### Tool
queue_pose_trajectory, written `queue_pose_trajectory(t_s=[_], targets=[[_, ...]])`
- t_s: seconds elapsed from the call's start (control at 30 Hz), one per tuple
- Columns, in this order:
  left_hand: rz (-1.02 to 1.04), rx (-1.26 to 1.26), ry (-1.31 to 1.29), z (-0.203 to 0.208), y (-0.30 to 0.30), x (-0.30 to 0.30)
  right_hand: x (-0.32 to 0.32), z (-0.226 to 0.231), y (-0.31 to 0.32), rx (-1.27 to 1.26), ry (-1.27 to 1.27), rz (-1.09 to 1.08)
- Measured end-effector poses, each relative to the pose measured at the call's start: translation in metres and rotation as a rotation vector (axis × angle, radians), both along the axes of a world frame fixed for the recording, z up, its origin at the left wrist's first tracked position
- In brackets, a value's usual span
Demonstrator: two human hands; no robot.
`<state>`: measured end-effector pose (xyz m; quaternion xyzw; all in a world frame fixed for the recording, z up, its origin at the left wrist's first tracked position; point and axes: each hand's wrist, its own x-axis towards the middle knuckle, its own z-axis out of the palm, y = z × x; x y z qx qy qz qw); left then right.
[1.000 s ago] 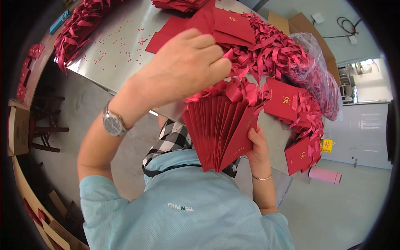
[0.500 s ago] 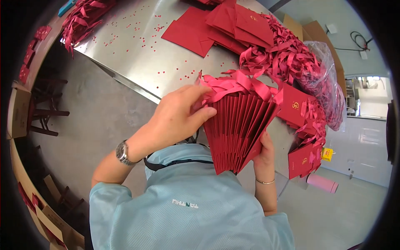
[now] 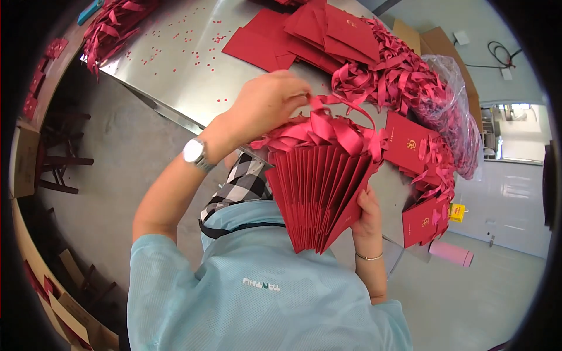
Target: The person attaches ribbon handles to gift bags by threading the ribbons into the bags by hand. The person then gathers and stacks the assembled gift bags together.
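A fanned stack of flat red paper bags (image 3: 319, 193) rests in my right hand (image 3: 367, 213), whose fingers are wrapped round the stack's right side. Pink-red ribbon handles (image 3: 333, 133) spill out along the top of the fan. Above them, my left hand (image 3: 270, 100) is closed, pinching a ribbon at its fingertips; that ribbon arches up from the bunch. A watch sits on my left wrist, a thin bangle on the right.
The metal table (image 3: 175, 70) is strewn with small red paper dots. Flat red bags (image 3: 333, 35) lie at its back beside a heap of loose ribbons (image 3: 404, 76) in a clear plastic bag (image 3: 462, 99). More ribboned bags (image 3: 424, 175) stand to the right, near a pink cylinder (image 3: 452, 254).
My left hand has risen from the fan's left edge and now lifts a ribbon. The fan has shifted slightly left and down, still held by my right hand.
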<state>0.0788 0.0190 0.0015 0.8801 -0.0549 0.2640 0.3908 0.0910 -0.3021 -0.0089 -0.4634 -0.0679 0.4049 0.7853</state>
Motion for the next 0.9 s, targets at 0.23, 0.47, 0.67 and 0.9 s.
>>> queue_pose_trajectory(t_s=[0.23,0.47,0.67,0.9], targets=[[0.200,-0.944,0.345,0.000,-0.031,-0.108,0.019,0.003,-0.008,0.042,-0.036,-0.103],[-0.299,-1.050,0.507,0.020,-0.083,-0.088,0.028,-0.001,0.002,0.050,-0.288,-0.125],[-0.230,-0.920,0.290,0.019,-0.093,-0.059,0.036,-0.013,-0.002,-0.316,-0.815,-0.196],[-0.207,-0.607,0.058,0.030,-0.090,-0.036,0.054,-0.001,0.003,-0.822,-1.853,-0.292]])
